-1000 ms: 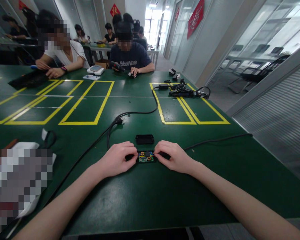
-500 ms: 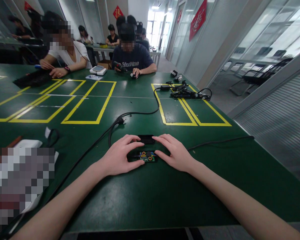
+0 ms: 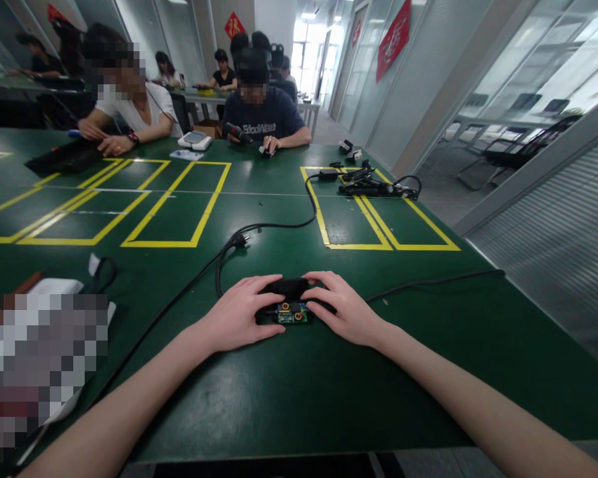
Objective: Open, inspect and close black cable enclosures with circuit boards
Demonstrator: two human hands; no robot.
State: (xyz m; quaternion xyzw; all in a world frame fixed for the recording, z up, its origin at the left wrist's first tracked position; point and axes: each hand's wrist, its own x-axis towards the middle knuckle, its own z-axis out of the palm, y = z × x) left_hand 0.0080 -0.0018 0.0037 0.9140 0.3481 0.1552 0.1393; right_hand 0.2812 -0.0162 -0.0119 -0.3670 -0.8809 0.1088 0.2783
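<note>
A small open black case with a green circuit board (image 3: 292,313) lies on the green table (image 3: 299,398) in front of me. Just behind it is the black lid (image 3: 286,287). My left hand (image 3: 239,315) grips the lid's left end with curled fingers, its thumb beside the board. My right hand (image 3: 343,311) grips the lid's right end the same way. The lid sits close over the back edge of the board; I cannot tell whether it touches the case.
A black power cable (image 3: 259,229) with a plug runs from the board area to adapters and cables (image 3: 373,186) at the back right. Yellow tape rectangles (image 3: 174,206) mark the table. Two people sit across (image 3: 259,113). A blurred patch (image 3: 40,358) lies at left.
Both hands left the sides of the board, reached back to the lid, and have pulled it nearer, up against the board.
</note>
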